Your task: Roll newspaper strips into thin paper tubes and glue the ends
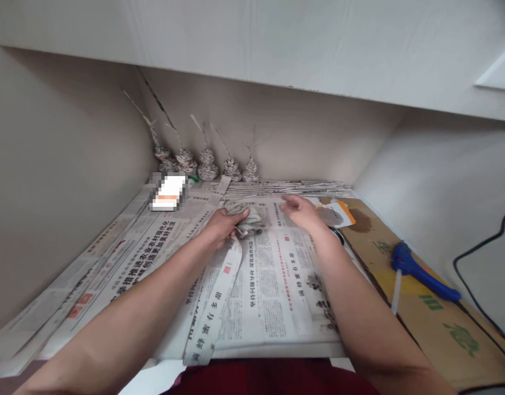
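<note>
Red garment (272, 377), one; left fingers (240, 216) grasp one woven piece (254, 217); right fingers (292, 201) blurred, hold unclear; five woven gourds (208, 171).

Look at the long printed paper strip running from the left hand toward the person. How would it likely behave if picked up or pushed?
The paper strip would probably be floppy, since it curves near the left hand. It is likely light, as it looks like thin printed paper. It seems unlikely to roll, because its lower part looks flat.
</note>
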Tool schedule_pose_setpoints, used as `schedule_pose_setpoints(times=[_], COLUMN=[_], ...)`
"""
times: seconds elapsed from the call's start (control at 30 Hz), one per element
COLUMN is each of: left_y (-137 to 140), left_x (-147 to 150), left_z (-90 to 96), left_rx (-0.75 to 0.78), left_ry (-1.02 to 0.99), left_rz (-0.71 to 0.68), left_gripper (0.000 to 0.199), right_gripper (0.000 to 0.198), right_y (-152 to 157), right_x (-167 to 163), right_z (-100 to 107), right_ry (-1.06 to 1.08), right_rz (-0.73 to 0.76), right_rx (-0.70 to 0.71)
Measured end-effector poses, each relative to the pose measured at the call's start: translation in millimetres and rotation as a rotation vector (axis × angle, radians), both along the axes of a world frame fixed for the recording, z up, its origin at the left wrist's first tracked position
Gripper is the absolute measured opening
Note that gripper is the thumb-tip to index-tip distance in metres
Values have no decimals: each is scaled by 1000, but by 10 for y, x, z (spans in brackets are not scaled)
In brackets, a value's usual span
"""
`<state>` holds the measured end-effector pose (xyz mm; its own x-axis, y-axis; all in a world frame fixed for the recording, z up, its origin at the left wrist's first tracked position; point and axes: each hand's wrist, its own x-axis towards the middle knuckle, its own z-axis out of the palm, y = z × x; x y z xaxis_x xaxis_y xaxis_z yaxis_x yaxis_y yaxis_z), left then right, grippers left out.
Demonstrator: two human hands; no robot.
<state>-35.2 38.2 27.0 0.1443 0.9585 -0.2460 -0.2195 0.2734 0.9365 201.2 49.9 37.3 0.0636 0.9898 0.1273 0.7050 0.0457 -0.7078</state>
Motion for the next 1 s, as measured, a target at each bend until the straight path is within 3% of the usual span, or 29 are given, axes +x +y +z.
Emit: schedule_pose_setpoints(times=[0.1, 0.17, 0.4, 0.53, 0.6, 0.7, 0.8, 0.9, 1.0], left_y=[20, 35, 47, 42, 46, 55, 61, 68, 72], left_x=[-18, -27, -31, -29, -31, -35, -34, -33, -40], left_z=[11, -7, -73, -64, -66, -82, -108, -123, -101], left_rx=[25, 38, 40, 15, 20, 32, 33, 39, 38], left_ry=[124, 144, 156, 160, 150, 131, 135, 149, 151], left_rz=[94, 98, 70, 60, 64, 65, 52, 46, 75], left_gripper=[41, 42, 41, 41, 41, 41, 41, 39, 39], right_gripper=[68, 76, 50, 45, 49, 71, 80, 81, 63], right_y=[98, 124, 132, 108, 92, 72, 57, 59, 118], right_x=[321, 461, 555, 591, 662, 791, 870, 914, 961], right_z=[-151, -232, -275, -275, -269, -248, -229, -216, -179], right_ry=[-460, -532, -610, -577, -559, -471, -409, -353, -145], right_rz=[-488, -593, -602, -632, -758, -945, -953, -965, -906], right_rx=[13, -73, -56, 60, 91, -47, -117, -6, 208])
